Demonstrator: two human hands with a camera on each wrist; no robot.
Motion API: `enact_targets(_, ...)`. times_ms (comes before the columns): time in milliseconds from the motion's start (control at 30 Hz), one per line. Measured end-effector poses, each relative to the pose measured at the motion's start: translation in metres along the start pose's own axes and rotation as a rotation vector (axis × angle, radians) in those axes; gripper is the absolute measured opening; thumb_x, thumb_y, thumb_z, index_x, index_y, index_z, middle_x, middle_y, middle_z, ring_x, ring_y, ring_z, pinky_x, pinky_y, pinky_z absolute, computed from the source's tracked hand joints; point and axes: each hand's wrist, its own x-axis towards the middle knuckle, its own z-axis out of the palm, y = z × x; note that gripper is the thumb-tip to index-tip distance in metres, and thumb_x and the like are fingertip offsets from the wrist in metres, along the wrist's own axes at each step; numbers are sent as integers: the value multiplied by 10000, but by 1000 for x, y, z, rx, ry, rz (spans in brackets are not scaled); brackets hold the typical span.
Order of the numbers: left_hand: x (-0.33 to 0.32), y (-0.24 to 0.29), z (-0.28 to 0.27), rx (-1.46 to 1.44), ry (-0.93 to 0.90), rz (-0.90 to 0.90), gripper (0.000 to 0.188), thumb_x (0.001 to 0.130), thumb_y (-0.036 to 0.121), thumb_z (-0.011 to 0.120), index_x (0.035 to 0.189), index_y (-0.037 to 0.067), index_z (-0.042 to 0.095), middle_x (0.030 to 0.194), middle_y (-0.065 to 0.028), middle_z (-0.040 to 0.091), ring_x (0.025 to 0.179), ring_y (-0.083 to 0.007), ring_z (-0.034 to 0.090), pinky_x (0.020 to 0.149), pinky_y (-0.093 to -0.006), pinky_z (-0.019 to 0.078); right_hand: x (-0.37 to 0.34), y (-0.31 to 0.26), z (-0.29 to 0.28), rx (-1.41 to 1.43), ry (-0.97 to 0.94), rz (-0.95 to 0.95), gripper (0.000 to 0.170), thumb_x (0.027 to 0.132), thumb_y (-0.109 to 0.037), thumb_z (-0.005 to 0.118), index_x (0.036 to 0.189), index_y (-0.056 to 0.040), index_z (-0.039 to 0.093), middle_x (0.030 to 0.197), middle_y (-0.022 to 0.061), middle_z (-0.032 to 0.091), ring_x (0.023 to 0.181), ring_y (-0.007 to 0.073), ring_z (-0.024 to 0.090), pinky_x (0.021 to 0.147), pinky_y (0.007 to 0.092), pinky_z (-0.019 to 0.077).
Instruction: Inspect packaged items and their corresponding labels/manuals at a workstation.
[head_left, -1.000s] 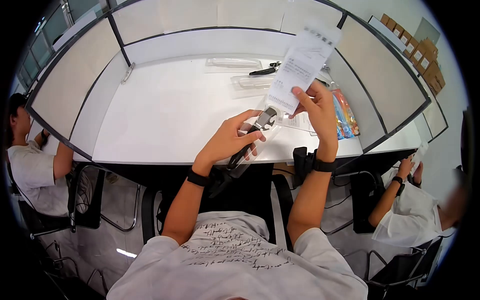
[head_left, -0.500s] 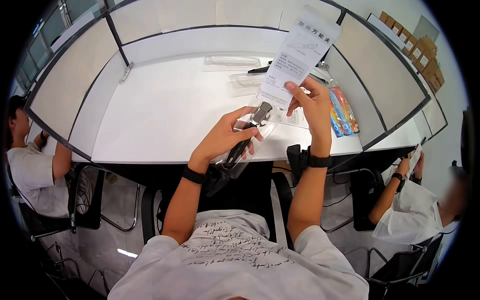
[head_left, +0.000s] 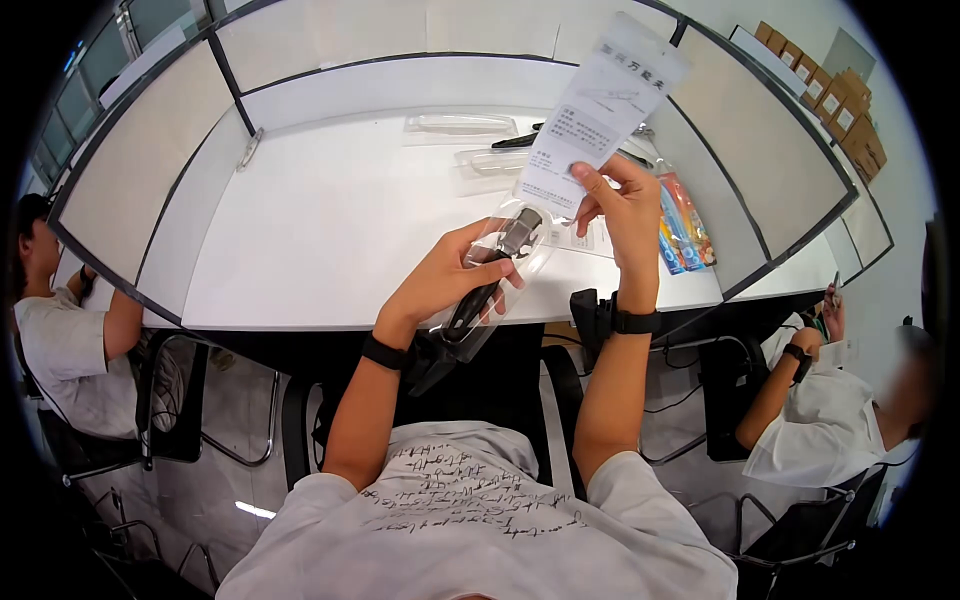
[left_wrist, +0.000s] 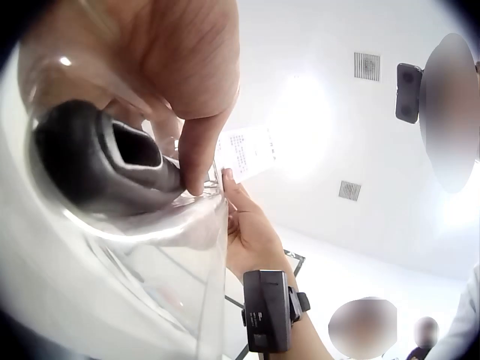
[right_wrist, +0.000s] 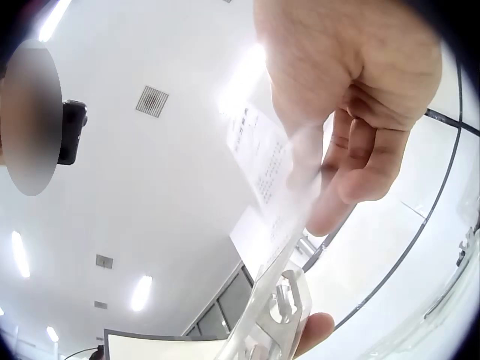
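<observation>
Wearing a shirt [head_left: 470, 500] whose dark script is running too loosely to read, a person is sitting on the near side of a printed card [head_left: 600, 115]. Nearer than the card and to its left, the left hand [head_left: 445, 275] is curling its fingers and thumb round a clear plastic shell [head_left: 462, 345]. Inside that shell, just below the card, a black-handled metal tool [head_left: 475, 305] is lying aslant. The right hand [head_left: 622, 215] is pinching the card's lower part between thumb and fingers.

Most of the card is standing clear of the plastic, its lower end overlapping the shell's mouth; whether any is sitting inside, I cannot tell. Unpacking seems to be only partly done: the card is nearly or fully out, while the tool is waiting to come out.

Across the card's top, large Chinese characters are apparently ending in 万能夹, the first ones blurring; beneath, a line drawing is heading paragraphs too small to read. Right of the card's lower end, orange and blue packets [head_left: 678, 232] are showing unreadable lettering. Left of the card, two more clear shells [head_left: 485, 175] are lying on the desk [head_left: 300, 230], with a black handle [head_left: 513, 142] just beside them. Beyond the card, a partition [head_left: 400, 95] is enclosing the desk; far right of it, cartons [head_left: 848, 115] are bearing illegible white labels.
</observation>
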Motion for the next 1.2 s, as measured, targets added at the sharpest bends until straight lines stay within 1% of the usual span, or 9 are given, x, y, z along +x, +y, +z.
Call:
enact_targets(267,2,-1,1,-26,41,62,525,1054,123,680,1524,-10,489,1023,-192,758,677,-199,729,530,-318,586,-2,-1,6,14,-92,37,245,954,-130,835,1075,79,794,789,109,761,629,132,711,561,264,563)
enact_targets(467,3,-3,0,4,47,54,521,1069,110,648,1541,-31,480,1026,-204,762,686,-194,736,527,-316,609,-1,9,-2,-126,-201,171,352,928,-183,867,1144,75,765,1021,148,802,752,158,752,673,276,599)
enact_targets(567,2,-2,2,2,3,34,520,1074,104,641,1547,-33,476,1032,-198,760,698,-194,734,535,-311,603,1,4,3,-31,42,160,389,1054,-266,731,1322,16,711,1096,111,787,906,168,775,799,311,643)
enact_targets(733,4,-6,5,-10,-51,29,467,1075,135,657,1504,3,529,1063,-159,756,736,-179,735,601,-318,602,3,14,-7,137,55,116,380,1036,-275,757,1190,73,756,1020,153,800,859,202,797,733,307,658)
enact_targets(867,8,-8,5,27,5,56,397,1064,95,630,1429,-39,550,1024,-127,735,737,-176,734,609,-312,602,-1,12,-5,38,-128,294,357,1020,-235,768,1128,105,775,976,171,796,781,212,792,612,331,671)
enact_targets(1000,11,-19,-5,-72,-46,86,517,982,7,591,1484,-55,487,1100,-157,725,884,-212,757,716,-328,619,4,25,-6,12,-154,338,349,992,-179,799,1109,146,751,965,204,788,707,217,781,584,296,656)
enact_targets(1067,12,-24,-10,-225,-66,116,683,959,16,576,1609,-63,381,1378,-281,656,1175,-350,734,894,-412,630,6,36,-14,21,-69,287,352,991,-177,794,1111,147,733,966,200,784,728,219,786,595,296,659)
enact_targets(1133,13,-25,-17,-501,-68,78,702,969,28,583,1632,-56,367,1448,-317,618,1272,-425,697,987,-460,617,6,31,-18,38,42,235,355,968,-128,798,1146,164,703,948,207,781,719,228,786,589,303,662)
enact_targets(1200,8,-19,-23,-513,-105,97,718,970,8,582,1648,-50,352,1520,-341,561,1331,-471,655,1073,-507,598,6,27,-23,54,145,183,373,945,-78,802,1182,181,673,929,215,778,709,236,785,584,309,665)
